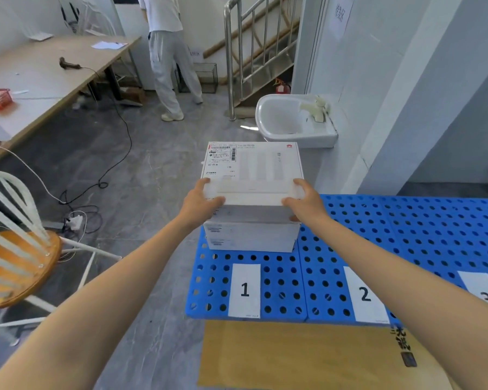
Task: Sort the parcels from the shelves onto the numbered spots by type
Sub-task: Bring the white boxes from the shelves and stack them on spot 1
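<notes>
A white box parcel with a shipping label tops a stack of white boxes on the blue perforated pallet, behind the paper label "1". My left hand grips its near left corner, thumb on top. My right hand grips the near right corner the same way. Labels "2" and "3" lie further right with bare pallet behind them.
A flat brown cardboard sheet lies in front of the pallet. A white sink hangs on the wall behind the stack. At left are a wooden-seated chair, floor cables, a long table and a standing person.
</notes>
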